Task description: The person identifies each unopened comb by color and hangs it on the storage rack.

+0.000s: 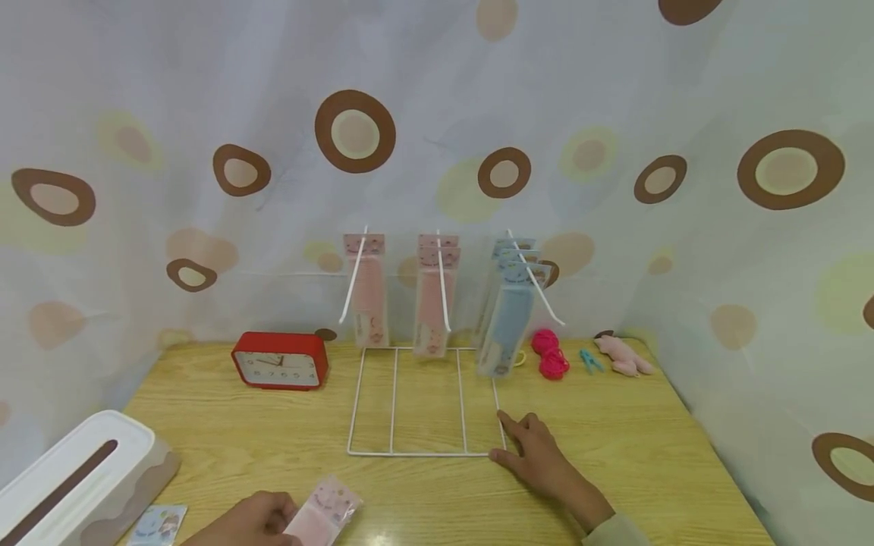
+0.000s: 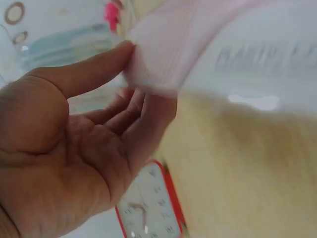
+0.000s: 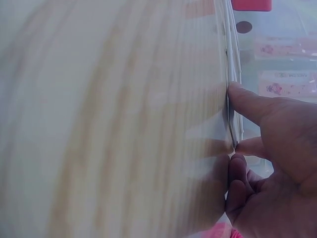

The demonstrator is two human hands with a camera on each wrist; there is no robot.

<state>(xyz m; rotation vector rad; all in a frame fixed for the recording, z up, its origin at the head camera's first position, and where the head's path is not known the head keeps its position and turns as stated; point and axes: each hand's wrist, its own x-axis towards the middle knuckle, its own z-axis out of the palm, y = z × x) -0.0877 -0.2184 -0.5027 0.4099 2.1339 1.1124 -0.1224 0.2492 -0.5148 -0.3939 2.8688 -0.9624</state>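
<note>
My left hand (image 1: pixel 253 519) pinches a flat clear packet with a pink card top (image 1: pixel 326 506) between thumb and fingers, low at the front of the table. In the left wrist view, fine ribs show on the pink packet (image 2: pixel 158 49), with blurred lettering on its white part. My right hand (image 1: pixel 539 462) rests at the front right corner of a white wire rack (image 1: pixel 437 455); its thumb and index finger are spread along the wires. Above the rack's back, pink packets (image 1: pixel 437 296) hang on the left and middle hooks, and several blue packets (image 1: pixel 512 311) on the right hook.
A red clock (image 1: pixel 290 343) stands left of the rack. At front left is a white tissue box (image 1: pixel 89 470) with a small blue card (image 1: pixel 157 525) beside it. Pink yarn (image 1: pixel 548 353), a blue clip (image 1: pixel 591 361) and a pink plush toy (image 1: pixel 621 355) lie at back right.
</note>
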